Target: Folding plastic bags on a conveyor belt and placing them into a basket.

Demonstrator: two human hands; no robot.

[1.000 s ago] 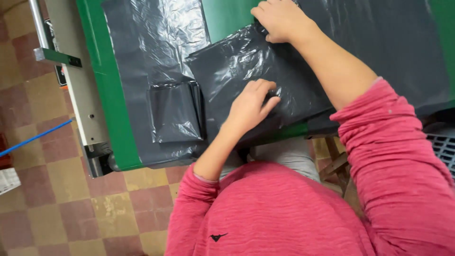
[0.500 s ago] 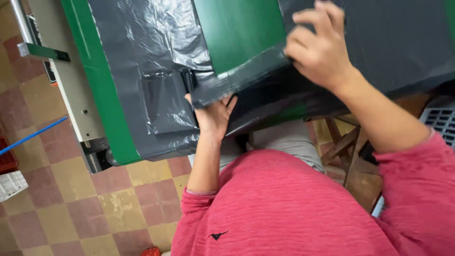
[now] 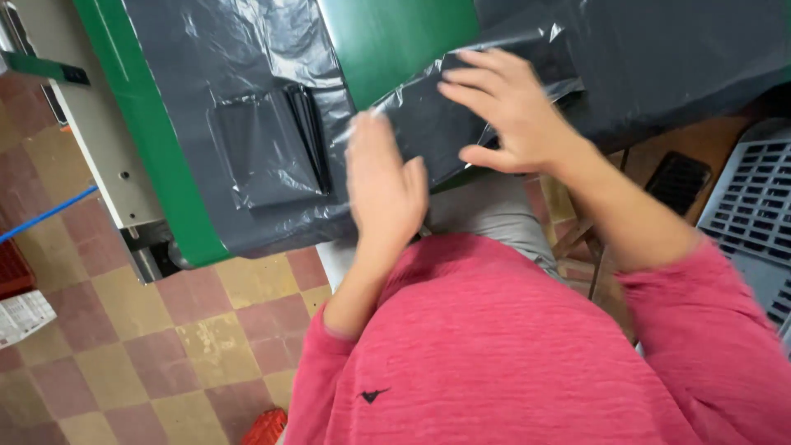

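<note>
While the right hand point(image 3: 511, 111) is pressed flat, fingers spread, on a black bag point(image 3: 437, 132), the left hand point(image 3: 383, 185) is held open beside it, gripping nothing. A folded stack point(image 3: 264, 148) is seen left of the fingers.

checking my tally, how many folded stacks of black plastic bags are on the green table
1: the folded stack of black plastic bags lies left of the left hand, on spread black plastic sheeting. More may hide under the sheeting.

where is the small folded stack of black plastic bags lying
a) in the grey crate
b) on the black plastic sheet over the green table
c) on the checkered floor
b: the small folded stack of black plastic bags rests on the black plastic sheet covering the green table, beside the left hand.
</note>
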